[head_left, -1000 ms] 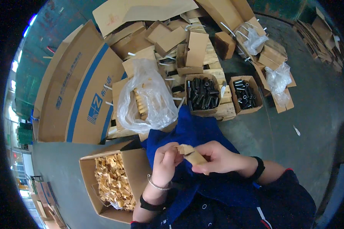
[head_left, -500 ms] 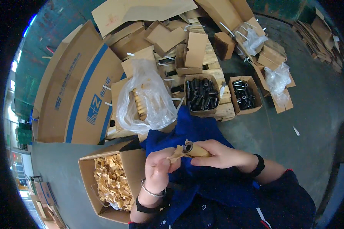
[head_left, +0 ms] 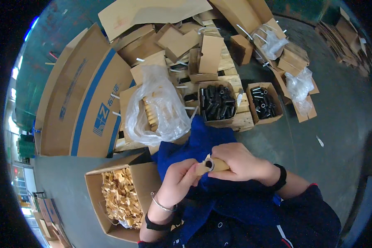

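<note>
1. Subj.: the wrapped tube (head_left: 221, 165), a short dark cylinder in tan paper, is held betw. both hands above the blue cloth (head_left: 214, 135), near side, approx. centre. Its hollow end shows at the L, w/ a ragged edge of paper wrap (head_left: 200, 169) beside it.
2. R hand (head_left: 240, 162): fingers curled round the papered body, i.e. a firm grasp from the R.
3. L hand (head_left: 181, 177): thumb & fingers pinch the paper wrap at the L end; exact fingertip contact w/ the tube is hidden.
4. Handling, core (judged): prob. rigid, metal or hard plastic (can't tell which); modest wt., since one hand appears to bear it; not esp. fragile. Bare surface likely smooth, poss. oily, ∴ slippery.
5. Handling, paper (judged): v. light, soft, tears easily; gives good friction but may slide along the core if gripped loosely.
6. Where to hold: body mid-length w/ R hand, for support; loose paper edge w/ L hand, clear of the rim. Avoid gripping by paper alone, as the core could slip out.
7. Surroundings: far side, dark tubes (head_left: 217, 101) in a small carton (head_left: 221, 122) on the pallet (head_left: 244, 117); more in a second carton (head_left: 270, 120) to its R. Far L, a clear plastic bag (head_left: 171, 113). Near L, a large carton (head_left: 146, 184) w/ crumpled paper (head_left: 120, 196).
</note>
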Motion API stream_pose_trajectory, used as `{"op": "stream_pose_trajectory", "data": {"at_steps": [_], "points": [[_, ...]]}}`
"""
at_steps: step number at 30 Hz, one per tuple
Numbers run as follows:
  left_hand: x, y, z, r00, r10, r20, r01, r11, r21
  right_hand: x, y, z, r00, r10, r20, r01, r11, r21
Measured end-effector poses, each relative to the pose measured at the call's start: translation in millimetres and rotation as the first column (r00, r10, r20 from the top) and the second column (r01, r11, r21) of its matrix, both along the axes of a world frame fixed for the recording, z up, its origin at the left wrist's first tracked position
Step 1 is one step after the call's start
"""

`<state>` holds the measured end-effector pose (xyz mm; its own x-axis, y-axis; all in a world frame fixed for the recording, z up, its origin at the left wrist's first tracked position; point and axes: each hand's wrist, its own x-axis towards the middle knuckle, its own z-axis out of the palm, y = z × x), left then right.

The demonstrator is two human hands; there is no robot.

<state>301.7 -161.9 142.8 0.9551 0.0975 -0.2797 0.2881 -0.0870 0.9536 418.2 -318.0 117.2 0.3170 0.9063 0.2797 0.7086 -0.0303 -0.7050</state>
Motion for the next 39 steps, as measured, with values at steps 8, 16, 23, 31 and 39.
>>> {"op": "stream_pose_trajectory", "data": {"at_steps": [8,16,23,31,39], "points": [[8.8,-6.5,19.9,0.991,-0.120,0.058,0.071,0.844,0.532,5.6,-0.9,-5.6,0.980,-0.032,0.199,0.017,0.997,0.074],[5.3,-18.5,3.9,0.991,0.038,0.131,-0.037,0.999,-0.010,-2.0,-2.7,-6.5,1.000,-0.006,0.008,0.005,0.989,0.151],[5.6,-25.8,-38.6,0.992,0.035,-0.124,-0.061,0.975,-0.211,-11.0,-2.2,-17.1,0.882,0.068,-0.466,0.214,0.824,0.524],[4.0,-2.1,-71.5,0.985,-0.151,0.082,0.065,0.768,0.637,6.5,14.7,-13.7,0.387,0.170,-0.906,0.612,0.688,0.390],[12.3,-5.0,-33.6,0.980,0.152,0.126,-0.150,0.988,-0.027,13.4,7.8,-1.9,0.106,0.381,-0.919,0.091,0.916,0.390]]}}
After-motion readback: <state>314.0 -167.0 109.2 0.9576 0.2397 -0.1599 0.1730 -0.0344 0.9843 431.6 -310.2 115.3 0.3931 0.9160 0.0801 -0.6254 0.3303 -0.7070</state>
